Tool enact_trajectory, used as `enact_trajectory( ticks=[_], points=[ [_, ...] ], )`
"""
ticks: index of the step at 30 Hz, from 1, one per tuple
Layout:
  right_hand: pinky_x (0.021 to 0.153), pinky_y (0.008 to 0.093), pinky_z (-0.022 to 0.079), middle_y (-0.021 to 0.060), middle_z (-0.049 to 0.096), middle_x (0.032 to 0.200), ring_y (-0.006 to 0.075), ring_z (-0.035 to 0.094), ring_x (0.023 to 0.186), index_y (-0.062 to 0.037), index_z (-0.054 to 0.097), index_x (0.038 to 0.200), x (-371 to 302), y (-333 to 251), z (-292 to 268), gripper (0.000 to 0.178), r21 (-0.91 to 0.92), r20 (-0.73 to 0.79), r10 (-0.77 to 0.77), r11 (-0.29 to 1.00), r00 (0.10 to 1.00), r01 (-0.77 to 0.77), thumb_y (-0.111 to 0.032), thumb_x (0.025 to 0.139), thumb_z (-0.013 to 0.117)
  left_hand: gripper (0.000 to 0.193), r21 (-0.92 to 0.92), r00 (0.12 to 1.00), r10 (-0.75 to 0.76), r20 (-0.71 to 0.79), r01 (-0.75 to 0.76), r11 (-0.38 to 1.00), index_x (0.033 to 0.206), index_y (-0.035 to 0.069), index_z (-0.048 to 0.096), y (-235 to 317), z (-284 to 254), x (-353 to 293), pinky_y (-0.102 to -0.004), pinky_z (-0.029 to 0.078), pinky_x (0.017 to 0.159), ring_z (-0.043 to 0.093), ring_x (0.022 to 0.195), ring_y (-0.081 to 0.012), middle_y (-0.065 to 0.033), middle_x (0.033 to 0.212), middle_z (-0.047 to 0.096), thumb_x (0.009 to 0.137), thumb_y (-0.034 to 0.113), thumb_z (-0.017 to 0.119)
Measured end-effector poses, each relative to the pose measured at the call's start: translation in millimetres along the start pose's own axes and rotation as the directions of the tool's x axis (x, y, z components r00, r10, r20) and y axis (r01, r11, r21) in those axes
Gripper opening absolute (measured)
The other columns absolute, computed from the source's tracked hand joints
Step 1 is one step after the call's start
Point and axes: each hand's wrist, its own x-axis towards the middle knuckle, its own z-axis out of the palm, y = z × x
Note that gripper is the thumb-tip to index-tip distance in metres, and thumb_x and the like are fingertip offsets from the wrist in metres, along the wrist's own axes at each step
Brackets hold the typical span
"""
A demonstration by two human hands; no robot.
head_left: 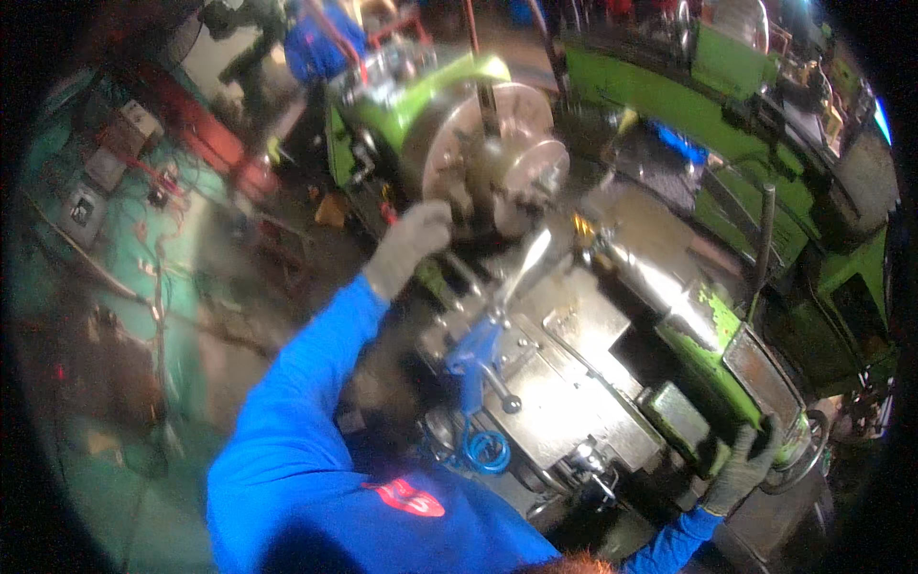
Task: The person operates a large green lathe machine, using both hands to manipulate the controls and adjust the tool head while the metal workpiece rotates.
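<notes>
My left hand, in a pale work glove, is raised beside the large round chuck of a green lathe. Its fingers are curled; blur hides what they hold, if anything. A stepped round metal part sits at the front of the chuck. At the lower right, my gloved right hand lies against the end of the green tailstock, close to its handwheel. The right fingers are apart and seem to rest on the casting.
Between my hands lies the bright metal carriage, bearing a ball-ended lever, a blue air gun and a coiled blue hose. An upright bar rises beyond the tailstock. Cables cross the green floor at left.
</notes>
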Motion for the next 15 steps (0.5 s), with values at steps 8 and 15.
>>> enact_trajectory(
  ticks=[8, 15],
  points=[
    [0.112, 0.042, 0.04, 0.0183, 0.06, 0.139, 0.0305, 0.054, 0.129, 0.0039, 0.054, 0.14, -77, -56, 43, 0.056, -0.017, 0.464, -0.007, 1.0, 0.886, 0.017, -0.024, 0.095, 0.071, 0.111, 0.929, 0.919, 0.183, 0.348, -0.312, -0.2, 0.154, 0.012, 0.039, 65, -47, 210, -0.0581, 0.033, 0.117, 0.035, 0.147, -0.0422, -0.0203, 0.16, 0.038, 0.068, 0.069, 0.079],
    [0.106, 0.0415, 0.041, 0.0122, 0.055, 0.138, 0.0262, 0.052, 0.13, -0.006, 0.053, 0.141, -58, -177, 88, 0.065, 0.485, 0.773, -0.192, 0.794, 0.605, -0.367, -0.053, 0.096, 0.059, 0.048, 0.152, 0.716, 0.54, 0.443, -0.654, 0.741, 0.112, 0.008, 0.069, 21, 0, 181, -0.0412, 0.051, 0.099, 0.065, 0.112, -0.0281, -0.0147, 0.121, 0.069, 0.08, 0.042, 0.079]
  ],
)
